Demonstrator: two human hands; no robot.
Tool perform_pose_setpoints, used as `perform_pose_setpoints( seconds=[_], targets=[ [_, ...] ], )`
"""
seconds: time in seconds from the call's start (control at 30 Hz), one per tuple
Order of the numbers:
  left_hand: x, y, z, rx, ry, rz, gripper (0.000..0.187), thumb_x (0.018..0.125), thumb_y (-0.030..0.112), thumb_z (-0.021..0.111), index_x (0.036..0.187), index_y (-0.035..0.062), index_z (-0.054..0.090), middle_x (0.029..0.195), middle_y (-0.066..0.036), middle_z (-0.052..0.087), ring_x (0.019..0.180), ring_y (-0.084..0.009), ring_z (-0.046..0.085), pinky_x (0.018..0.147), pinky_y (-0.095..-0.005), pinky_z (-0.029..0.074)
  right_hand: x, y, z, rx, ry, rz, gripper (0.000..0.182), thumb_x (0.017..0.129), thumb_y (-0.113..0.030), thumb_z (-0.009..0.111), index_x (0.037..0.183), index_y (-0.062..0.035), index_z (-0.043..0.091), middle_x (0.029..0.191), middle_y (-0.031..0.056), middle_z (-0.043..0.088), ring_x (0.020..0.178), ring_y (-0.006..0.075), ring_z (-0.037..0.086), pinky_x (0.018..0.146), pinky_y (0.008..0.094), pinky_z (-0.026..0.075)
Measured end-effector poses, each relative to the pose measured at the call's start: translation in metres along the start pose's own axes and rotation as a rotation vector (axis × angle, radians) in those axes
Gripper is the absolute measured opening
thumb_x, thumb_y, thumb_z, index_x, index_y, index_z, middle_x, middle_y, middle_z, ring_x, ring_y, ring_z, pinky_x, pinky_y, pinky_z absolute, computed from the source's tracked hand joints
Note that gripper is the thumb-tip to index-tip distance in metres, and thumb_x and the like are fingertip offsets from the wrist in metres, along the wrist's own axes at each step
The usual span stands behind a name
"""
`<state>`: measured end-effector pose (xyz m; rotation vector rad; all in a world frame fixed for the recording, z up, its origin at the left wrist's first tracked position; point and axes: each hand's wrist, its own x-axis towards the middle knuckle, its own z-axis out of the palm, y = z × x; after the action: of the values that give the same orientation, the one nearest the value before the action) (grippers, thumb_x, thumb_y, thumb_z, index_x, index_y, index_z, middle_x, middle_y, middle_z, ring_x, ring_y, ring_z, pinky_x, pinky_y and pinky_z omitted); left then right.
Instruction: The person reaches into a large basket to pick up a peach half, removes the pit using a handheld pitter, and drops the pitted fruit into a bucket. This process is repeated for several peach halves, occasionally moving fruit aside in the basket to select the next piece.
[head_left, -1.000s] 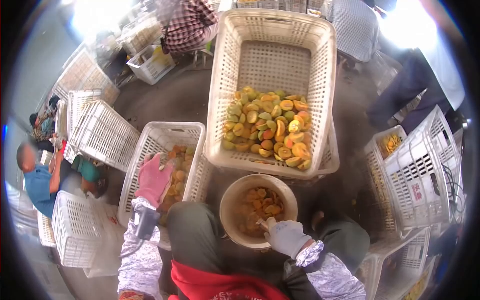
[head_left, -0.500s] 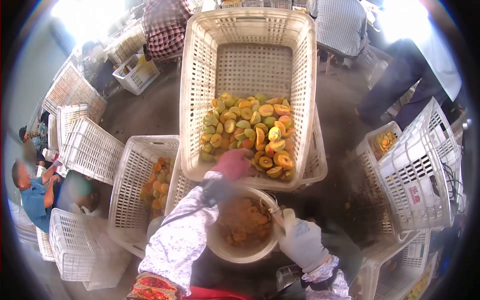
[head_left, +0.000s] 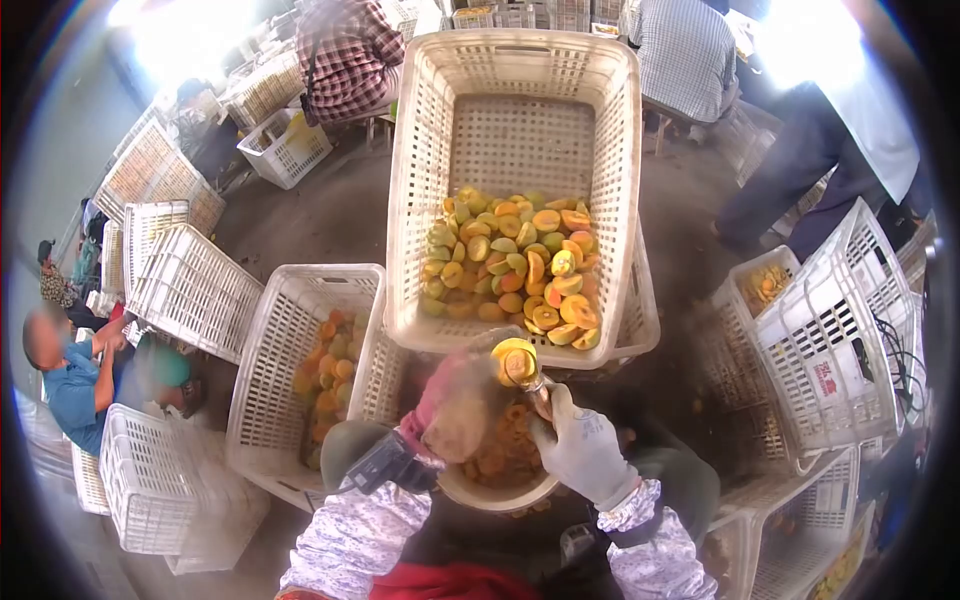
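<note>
A halved yellow fruit (head_left: 515,362) is held above the rim of a round white bucket (head_left: 500,492). My left hand (head_left: 452,400), in a blurred reddish glove, has its fingers closed on the fruit's left side. In a pale glove, my right hand (head_left: 585,452) grips a small tool (head_left: 540,398), whose metal tip meets the fruit half. Orange-brown pieces (head_left: 502,450) lie in the bucket, partly hidden by my left hand. Beyond it, a large white crate (head_left: 398,240) holds many green and orange fruit halves (head_left: 510,262).
At left stands a crate (head_left: 248,385) with orange fruit halves. More crates are stacked at the far left (head_left: 150,480) and right (head_left: 830,370). A person in blue (head_left: 75,385) sits at left; others sit beyond the large crate, and one stands at right.
My left hand has come back from the fruit in the large crate to above the bucket, now with a fruit half. The tool in my right hand has risen to it.
</note>
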<state>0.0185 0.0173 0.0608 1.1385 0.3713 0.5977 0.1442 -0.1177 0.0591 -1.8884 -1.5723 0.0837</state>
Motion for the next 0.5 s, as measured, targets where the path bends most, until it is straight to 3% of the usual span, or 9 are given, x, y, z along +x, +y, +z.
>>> perform_pose_setpoints(
  seconds=[0.03, 0.07, 0.1, 0.17, 0.2, 0.3, 0.43, 0.47, 0.5],
  targets=[
    [-0.002, -0.008, -0.004, 0.236, -0.054, 0.079, 0.053, 0.090, 0.011, 0.056, 0.138, -0.0008, 0.036, 0.128, -0.012, 0.051, 0.116, -0.0193, 0.051, 0.098, -0.0316, 0.043, -0.001, -0.002, 0.000, -0.056, -0.027, 0.012, 0.034, 0.080, -0.016, 0.064, 0.107, 0.0009, 0.051, 0.060, 0.0116, 0.057, 0.055, 0.0269, 0.061, 0.050, 0.0361, 0.047],
    [0.000, -0.025, -0.009, 0.386, 0.002, 0.202, 0.040, 0.097, 0.026, 0.048, 0.126, -0.0003, 0.046, 0.114, -0.011, 0.058, 0.102, -0.0212, 0.058, 0.090, -0.0324, 0.048, -0.001, -0.001, 0.004, -0.053, -0.032, 0.017, 0.034, 0.080, -0.016, 0.064, 0.107, 0.0009, 0.051, 0.060, 0.0116, 0.057, 0.055, 0.0269, 0.061, 0.050, 0.0361, 0.047],
    [0.002, -0.025, -0.009, 0.383, 0.004, 0.196, 0.040, 0.097, 0.026, 0.048, 0.126, -0.0003, 0.046, 0.114, -0.011, 0.058, 0.102, -0.0212, 0.058, 0.090, -0.0324, 0.048, -0.002, 0.000, 0.007, -0.054, -0.069, 0.021, 0.038, 0.080, -0.016, 0.064, 0.110, 0.0013, 0.051, 0.061, 0.0116, 0.058, 0.055, 0.0266, 0.061, 0.051, 0.0359, 0.048],
    [0.012, -0.020, -0.009, -0.812, -0.027, -0.304, 0.038, 0.100, 0.036, 0.039, 0.109, 0.0032, 0.054, 0.098, -0.010, 0.062, 0.085, -0.0226, 0.061, 0.079, -0.0346, 0.051, -0.002, 0.001, 0.011, -0.060, -0.113, 0.025, 0.041, 0.079, -0.017, 0.065, 0.113, 0.0017, 0.051, 0.062, 0.0116, 0.059, 0.056, 0.0264, 0.062, 0.052, 0.0356, 0.048],
    [0.012, -0.009, 0.008, -0.708, 0.162, -0.280, 0.036, 0.100, 0.038, 0.038, 0.098, 0.0058, 0.055, 0.086, -0.008, 0.063, 0.075, -0.0217, 0.061, 0.071, -0.0343, 0.051, -0.002, -0.001, 0.013, -0.080, -0.112, 0.029, 0.044, 0.079, -0.016, 0.065, 0.116, 0.0022, 0.050, 0.065, 0.0123, 0.060, 0.057, 0.0271, 0.062, 0.053, 0.0359, 0.049],
    [0.012, -0.020, -0.005, -0.626, 0.037, -0.221, 0.038, 0.100, 0.040, 0.040, 0.098, 0.0060, 0.057, 0.088, -0.008, 0.063, 0.077, -0.0211, 0.061, 0.071, -0.0328, 0.051, -0.004, 0.002, 0.022, -0.042, -0.156, 0.081, 0.049, 0.078, -0.015, 0.065, 0.120, 0.0038, 0.049, 0.076, 0.0159, 0.063, 0.063, 0.0300, 0.063, 0.058, 0.0373, 0.050],
    [0.011, -0.019, -0.005, -0.694, 0.135, -0.316, 0.040, 0.099, 0.042, 0.041, 0.100, 0.0054, 0.056, 0.087, -0.008, 0.063, 0.077, -0.0215, 0.061, 0.070, -0.0316, 0.052, -0.008, -0.005, 0.031, 0.065, -0.127, 0.116, 0.050, 0.079, -0.012, 0.064, 0.122, 0.0052, 0.047, 0.100, 0.0232, 0.062, 0.079, 0.0383, 0.063, 0.071, 0.0419, 0.051],
    [0.010, -0.018, -0.005, -0.677, 0.144, -0.308, 0.040, 0.098, 0.043, 0.042, 0.100, 0.0053, 0.057, 0.087, -0.009, 0.063, 0.077, -0.0219, 0.062, 0.070, -0.0316, 0.052, -0.007, -0.005, 0.033, 0.066, -0.129, 0.114, 0.050, 0.079, -0.012, 0.064, 0.122, 0.0052, 0.047, 0.100, 0.0232, 0.062, 0.079, 0.0383, 0.063, 0.071, 0.0419, 0.051],
    [0.009, -0.016, -0.004, -0.660, 0.152, -0.300, 0.041, 0.098, 0.044, 0.042, 0.101, 0.0053, 0.057, 0.088, -0.009, 0.063, 0.077, -0.0224, 0.062, 0.070, -0.0317, 0.053, -0.007, -0.004, 0.035, 0.134, -0.102, 0.073, 0.044, 0.080, -0.014, 0.062, 0.118, 0.0035, 0.048, 0.086, 0.0222, 0.062, 0.072, 0.0371, 0.063, 0.065, 0.0433, 0.050]
  ],
)
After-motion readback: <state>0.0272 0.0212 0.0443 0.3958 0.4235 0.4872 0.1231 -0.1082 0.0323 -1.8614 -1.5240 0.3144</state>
